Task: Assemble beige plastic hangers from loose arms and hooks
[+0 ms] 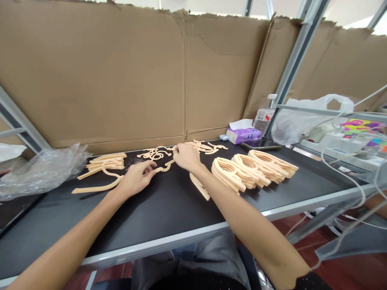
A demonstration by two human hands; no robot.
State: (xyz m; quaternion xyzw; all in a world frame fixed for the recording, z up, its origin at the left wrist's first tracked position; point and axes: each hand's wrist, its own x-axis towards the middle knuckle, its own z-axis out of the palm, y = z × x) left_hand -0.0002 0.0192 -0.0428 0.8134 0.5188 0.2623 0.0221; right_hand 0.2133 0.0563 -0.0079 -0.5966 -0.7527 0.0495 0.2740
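Note:
Between my hands lies a small wavy strip [165,167], pale like wood or foam, low over the black tabletop. My left hand [137,177] pinches its left end with thumb and fingers. At the other end my right hand [186,157] is closed on it, fingertips partly hidden. A larger curved pale piece [101,188] passes behind my left wrist. Another long pale piece [199,187] shows beside my right forearm, partly covered by it. Small curly pale pieces [154,154] lie loose just beyond my hands, and more thin strips [208,147] lie to the right.
Stacks of pale looped pieces [254,169] stand at right; straighter pieces [107,163] are piled at left beside crumpled clear plastic [45,169]. A purple tissue pack [243,135], phone [261,144] and bottle [265,114] are at the back right. A cardboard wall [121,76] closes the back.

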